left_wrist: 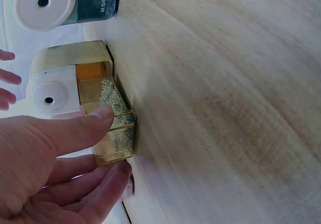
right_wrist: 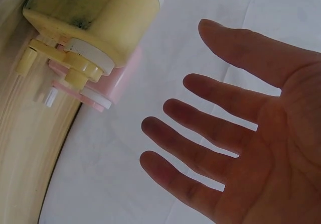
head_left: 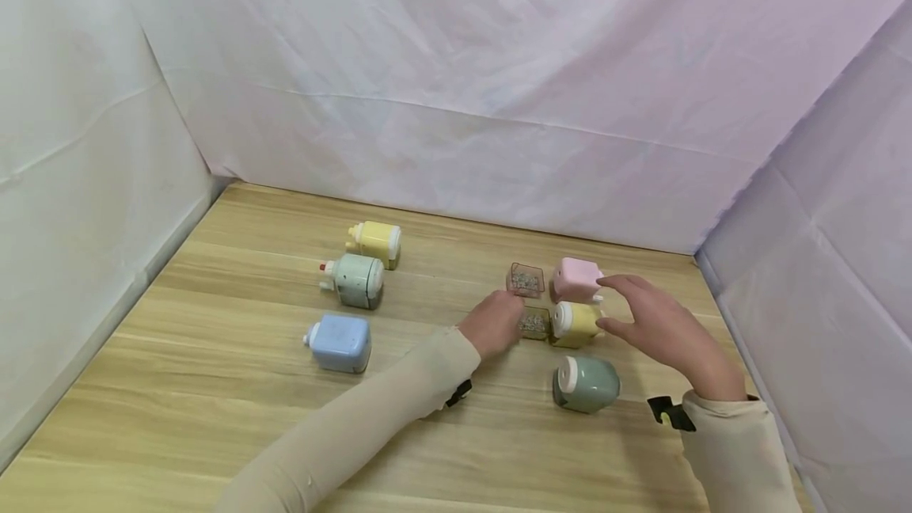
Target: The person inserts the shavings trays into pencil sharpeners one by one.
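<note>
My left hand (head_left: 493, 324) pinches a clear yellow shavings drawer (left_wrist: 115, 138) between thumb and fingers. The drawer is full of pencil shavings and juts out from the front of a yellow pencil sharpener (head_left: 580, 325) with a white face. Whether it is fully free of the body I cannot tell. My right hand (head_left: 659, 327) holds nothing. Its fingers are spread near the crank side of the yellow sharpener, apart from it in the right wrist view. Behind stands a pink pencil sharpener (head_left: 577, 279), its clear pink drawer (head_left: 526, 282) of shavings lying in front of it.
A dark green pencil sharpener (head_left: 594, 384) stands nearer me on the right. Across the wooden table (head_left: 214, 386), at left, are a yellow sharpener (head_left: 376, 242), a grey-green sharpener (head_left: 356, 279) and a blue sharpener (head_left: 340, 341). White cloth (head_left: 427, 133) hangs around the table.
</note>
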{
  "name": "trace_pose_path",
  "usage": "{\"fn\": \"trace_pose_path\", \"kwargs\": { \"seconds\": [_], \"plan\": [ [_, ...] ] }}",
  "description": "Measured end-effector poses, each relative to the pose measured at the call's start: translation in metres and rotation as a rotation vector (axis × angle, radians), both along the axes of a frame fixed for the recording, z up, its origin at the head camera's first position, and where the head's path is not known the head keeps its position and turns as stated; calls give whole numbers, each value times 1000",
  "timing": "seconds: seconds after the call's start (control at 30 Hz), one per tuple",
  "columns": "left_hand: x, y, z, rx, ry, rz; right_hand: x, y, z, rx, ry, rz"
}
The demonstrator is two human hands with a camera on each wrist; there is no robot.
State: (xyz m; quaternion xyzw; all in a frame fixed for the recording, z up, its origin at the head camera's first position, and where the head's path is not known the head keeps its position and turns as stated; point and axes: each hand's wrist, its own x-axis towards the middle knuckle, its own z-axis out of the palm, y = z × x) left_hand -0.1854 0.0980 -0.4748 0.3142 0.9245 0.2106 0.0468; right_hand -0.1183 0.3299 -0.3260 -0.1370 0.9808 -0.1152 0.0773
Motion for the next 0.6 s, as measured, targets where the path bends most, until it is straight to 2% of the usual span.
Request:
{"fn": "trace_pose_path", "kwargs": {
  "seconds": [0.03, 0.07, 0.1, 0.2, 0.27, 0.3, 0.43, 0.6],
  "plan": [
    [-2, 0, -2, 8, -18, 3, -1, 0, 0, 1, -1, 0],
    [-5, 1, -9, 10, -3, 1, -1, 0, 0, 3, 0, 1],
    [-4, 0, -8, 14, -10, 4, -2, -1, 0, 4, 0, 2],
    [11, -8, 28, 15, -80, 8, -3, -2, 0, 2, -5, 8],
    [15, -9, 33, 10, -73, 19, -4, -2, -3, -8, -11, 20],
    [18, -10, 40, 5, -89, 25, -5, -2, -4, -14, -17, 27],
    [22, -10, 44, 0, -65, 32, -7, 0, -11, -37, -38, 63],
    [23, -11, 43, 15, -44, 26, -10, 0, -20, -84, -75, 120]
  ]
}}
